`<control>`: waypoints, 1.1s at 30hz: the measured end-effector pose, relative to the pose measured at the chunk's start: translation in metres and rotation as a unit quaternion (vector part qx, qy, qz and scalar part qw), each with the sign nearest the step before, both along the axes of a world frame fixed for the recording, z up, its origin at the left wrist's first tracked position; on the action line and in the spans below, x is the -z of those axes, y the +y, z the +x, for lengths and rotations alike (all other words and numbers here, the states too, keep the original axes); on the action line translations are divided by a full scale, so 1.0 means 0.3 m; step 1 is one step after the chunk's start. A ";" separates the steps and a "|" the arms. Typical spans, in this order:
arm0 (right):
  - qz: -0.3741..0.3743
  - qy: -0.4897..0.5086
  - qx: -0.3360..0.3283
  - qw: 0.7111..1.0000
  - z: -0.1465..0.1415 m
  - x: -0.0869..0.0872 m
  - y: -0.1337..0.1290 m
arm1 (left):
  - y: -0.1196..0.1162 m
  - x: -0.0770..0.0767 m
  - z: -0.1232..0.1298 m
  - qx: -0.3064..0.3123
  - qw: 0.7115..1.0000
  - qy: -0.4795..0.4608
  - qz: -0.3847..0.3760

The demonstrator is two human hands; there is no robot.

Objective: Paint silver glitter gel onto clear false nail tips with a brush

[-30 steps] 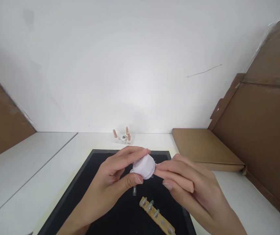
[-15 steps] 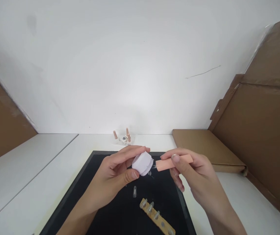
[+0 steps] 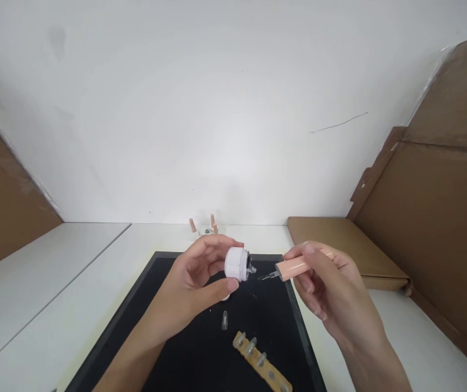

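Observation:
Tipped on its side, a small white jar [image 3: 236, 263] is pinched between the thumb and fingers of my left hand [image 3: 194, 283]. Its open mouth faces right, with dark, glittery matter at the rim. My right hand [image 3: 331, 288] holds a peach brush handle [image 3: 294, 267]; the thin brush tip [image 3: 269, 276] points left, a short gap from the jar. Below them a clear nail tip [image 3: 225, 320] lies on the black mat [image 3: 192, 348]. A yellowish strip [image 3: 264, 365] with several clear nail tips stuck on it rests near the mat's front.
Peach-capped items [image 3: 192, 225] stand at the back against the white wall [image 3: 233, 120]. A flat cardboard box [image 3: 339, 245] lies at the back right. Cardboard panels [image 3: 441, 218] rise at both sides. A round white thing shows partly under my left hand.
The brush has moved right, away from the jar's mouth, and its tip now shows. The jar has turned so its mouth and the glittery matter are visible. My left hand shifted slightly up.

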State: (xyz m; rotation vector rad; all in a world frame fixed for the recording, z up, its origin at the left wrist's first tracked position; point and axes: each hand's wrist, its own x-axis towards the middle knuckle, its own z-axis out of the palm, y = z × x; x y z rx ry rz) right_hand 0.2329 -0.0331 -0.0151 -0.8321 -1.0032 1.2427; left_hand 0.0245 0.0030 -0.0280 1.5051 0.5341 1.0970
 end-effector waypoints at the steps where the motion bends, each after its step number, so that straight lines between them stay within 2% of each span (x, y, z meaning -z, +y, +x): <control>1: 0.000 0.002 0.003 1.000 0.000 -0.001 -0.001 | 0.006 0.005 0.005 -0.002 1.000 0.005 -0.015; 4: 0.001 0.004 0.017 1.000 0.004 -0.002 -0.006 | 0.031 0.032 0.032 -0.006 0.997 0.030 -0.066; 6: 0.006 0.000 0.027 1.000 0.008 -0.001 -0.007 | 0.054 0.059 0.057 -0.014 0.993 0.078 -0.086; 9: 0.020 -0.011 0.043 0.999 0.011 -0.001 -0.007 | 0.093 0.114 0.097 -0.028 0.979 0.184 -0.081; 13: 0.022 -0.024 0.068 0.997 0.005 -0.018 -0.019 | 0.134 0.202 0.143 -0.056 0.960 0.267 -0.066; 17: 0.003 -0.023 0.105 0.994 -0.009 -0.043 -0.044 | 0.141 0.298 0.194 -0.015 0.938 0.340 -0.058; 22: 0.005 -0.026 0.118 0.993 -0.014 -0.051 -0.056 | 0.128 0.405 0.243 0.033 0.906 0.422 -0.032; 27: 0.014 -0.043 0.119 0.992 -0.003 -0.044 -0.057 | 0.125 0.440 0.254 0.036 0.883 0.469 0.000; 33: 0.056 -0.051 0.089 0.993 0.028 -0.025 -0.049 | 0.132 0.440 0.239 0.027 0.888 0.459 0.013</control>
